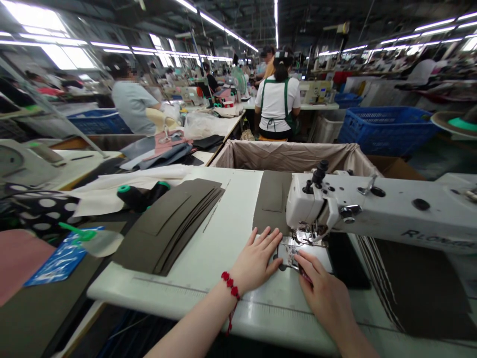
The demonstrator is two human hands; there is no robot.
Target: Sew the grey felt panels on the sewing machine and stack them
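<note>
My left hand (257, 258) lies flat with fingers stretched out on the white sewing table (223, 233), fingertips touching the near edge of a dark grey fabric piece (270, 201) that runs under the needle. My right hand (322, 291) rests just right of it, fingers curled in close to the presser foot (294, 243) of the white sewing machine (372, 206); something thin and reddish seems pinched beneath its fingers, but I cannot make it out. A red bead bracelet (230, 283) is on my left wrist.
A fanned stack of dark grey pieces (171, 223) lies to the left, with thread cones (139, 194) behind. A cloth-lined bin (290, 155) stands behind the table, blue crates (387, 129) at right. Other people work at benches farther back.
</note>
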